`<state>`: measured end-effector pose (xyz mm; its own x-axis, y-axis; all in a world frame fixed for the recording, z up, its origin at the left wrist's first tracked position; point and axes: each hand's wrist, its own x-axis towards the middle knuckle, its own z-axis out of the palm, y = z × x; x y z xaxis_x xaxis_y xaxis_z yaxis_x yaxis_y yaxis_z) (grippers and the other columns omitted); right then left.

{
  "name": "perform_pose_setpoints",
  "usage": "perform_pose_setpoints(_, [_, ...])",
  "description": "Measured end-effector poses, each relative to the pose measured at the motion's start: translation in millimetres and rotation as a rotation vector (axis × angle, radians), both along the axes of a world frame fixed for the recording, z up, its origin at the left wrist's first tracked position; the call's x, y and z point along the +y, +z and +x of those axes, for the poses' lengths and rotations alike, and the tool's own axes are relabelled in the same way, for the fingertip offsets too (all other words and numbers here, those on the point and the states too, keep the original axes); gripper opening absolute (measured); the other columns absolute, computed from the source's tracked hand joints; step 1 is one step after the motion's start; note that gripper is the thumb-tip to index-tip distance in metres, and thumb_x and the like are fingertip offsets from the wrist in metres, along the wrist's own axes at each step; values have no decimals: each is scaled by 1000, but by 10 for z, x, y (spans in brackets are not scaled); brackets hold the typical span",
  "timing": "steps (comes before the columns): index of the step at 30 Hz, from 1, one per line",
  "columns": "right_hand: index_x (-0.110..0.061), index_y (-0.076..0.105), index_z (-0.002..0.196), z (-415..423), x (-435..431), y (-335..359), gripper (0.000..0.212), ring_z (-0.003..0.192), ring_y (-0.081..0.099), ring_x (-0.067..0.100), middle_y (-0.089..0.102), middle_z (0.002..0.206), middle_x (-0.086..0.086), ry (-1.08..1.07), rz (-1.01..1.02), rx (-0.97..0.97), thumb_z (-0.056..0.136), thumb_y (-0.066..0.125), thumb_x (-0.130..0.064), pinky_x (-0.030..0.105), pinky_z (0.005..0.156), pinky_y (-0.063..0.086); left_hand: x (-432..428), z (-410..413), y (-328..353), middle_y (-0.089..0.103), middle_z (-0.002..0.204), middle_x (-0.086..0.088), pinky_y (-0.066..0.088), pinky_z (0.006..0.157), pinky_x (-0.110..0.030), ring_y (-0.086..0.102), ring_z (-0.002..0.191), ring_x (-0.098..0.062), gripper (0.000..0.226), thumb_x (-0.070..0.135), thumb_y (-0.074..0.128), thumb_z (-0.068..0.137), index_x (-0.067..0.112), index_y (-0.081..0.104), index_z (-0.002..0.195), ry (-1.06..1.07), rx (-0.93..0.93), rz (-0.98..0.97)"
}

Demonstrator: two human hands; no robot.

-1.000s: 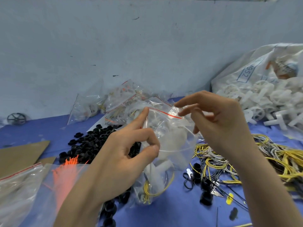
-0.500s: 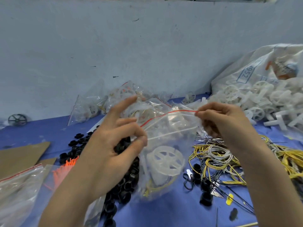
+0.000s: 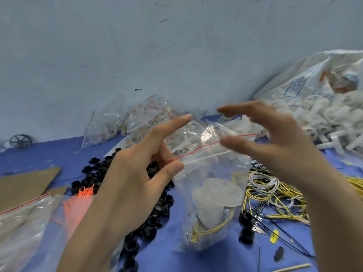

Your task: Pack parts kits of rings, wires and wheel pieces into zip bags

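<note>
The left hand (image 3: pixel 133 179) pinches the zip bag (image 3: pixel 206 169) at its seal's left end, grip clamped; the bag hangs over the worktop (image 3: pixel 216 260), wheel piece (image 3: pixel 218 193) and yellow wire (image 3: pixel 216 227) inside. The right hand (image 3: pixel 275 142) hovers beside the right end, grip apart. Sealing seems in hand; next, check closure.

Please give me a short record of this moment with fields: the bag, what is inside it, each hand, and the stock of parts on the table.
bag: zip bag, held up by its top left corner
contents: white wheel piece, yellow wire
left hand: pinches the bag corner at the red line
right hand: fingers spread, holds nothing
stock: black rings at left, wires at right, white wheel pieces far right
packed bags: against the wall
</note>
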<state>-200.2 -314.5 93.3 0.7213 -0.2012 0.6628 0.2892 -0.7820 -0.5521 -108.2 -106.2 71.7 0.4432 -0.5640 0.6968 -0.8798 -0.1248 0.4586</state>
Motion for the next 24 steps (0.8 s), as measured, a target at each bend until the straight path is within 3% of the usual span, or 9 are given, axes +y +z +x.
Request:
perform_pose_setpoints(2, [-42,66,98,0,210,26,28,123,44,-1,64,107,-21,89,-191,48,70,69,-48,26,108,30,-39,-44,13,56,81,13,52,78,-28,62,73,-12,65,25,65,82,56,41,134,-2,-66,13])
perform_pose_setpoints(4, [-35,71,90,20,324,14,18,127,43,2,66,102,-19,130,-262,100,75,71,-46,45,110,27,-64,-75,16,58,84,16,51,79,-20,63,77,-6,65,22,65,82,53,42,134,-10,-104,13])
perform_pose_setpoints(5, [-31,72,87,28,338,11,13,125,44,2,67,100,-17,143,-250,126,77,73,-40,45,109,27,-73,-82,14,58,85,16,51,79,-19,63,78,-4,64,22,65,82,52,43,134,-16,-110,8])
perform_pose_setpoints(8, [-26,71,82,21,290,1,6,118,45,1,66,91,-15,175,-167,158,79,73,-21,24,101,33,-92,-82,1,60,85,17,50,80,-18,63,79,-5,60,24,65,83,49,45,134,-41,-83,-16])
perform_pose_setpoints(11, [-25,71,80,12,258,0,7,113,47,1,65,91,-15,169,-153,190,77,75,-20,11,89,36,-115,-94,-4,60,84,16,50,79,-17,62,78,-4,58,23,66,84,48,47,133,-45,-85,-34])
perform_pose_setpoints(14, [-23,71,80,20,257,-10,6,108,49,0,65,95,-12,178,-157,201,77,75,-19,7,86,35,-130,-106,-11,61,84,14,50,79,-16,63,78,-5,48,23,66,84,44,54,125,-36,-69,-38])
perform_pose_setpoints(18, [-19,71,80,46,271,-11,5,106,51,2,65,95,-10,185,-133,191,78,73,-15,6,84,35,-143,-94,-27,64,80,13,50,73,-19,64,76,-6,11,31,67,82,26,61,88,-10,29,-37])
perform_pose_setpoints(20, [-19,71,79,66,278,-18,6,106,51,3,65,91,-10,180,-126,193,77,73,-14,10,84,37,-151,-95,-23,63,77,11,48,72,-25,63,77,-7,15,38,64,82,23,63,78,9,25,13])
perform_pose_setpoints(24, [-25,70,78,68,282,-18,11,102,54,4,67,87,-10,190,-101,214,75,74,-14,13,83,40,-171,-110,-10,61,78,8,48,71,-31,62,79,-12,11,25,62,84,18,65,76,-29,31,39])
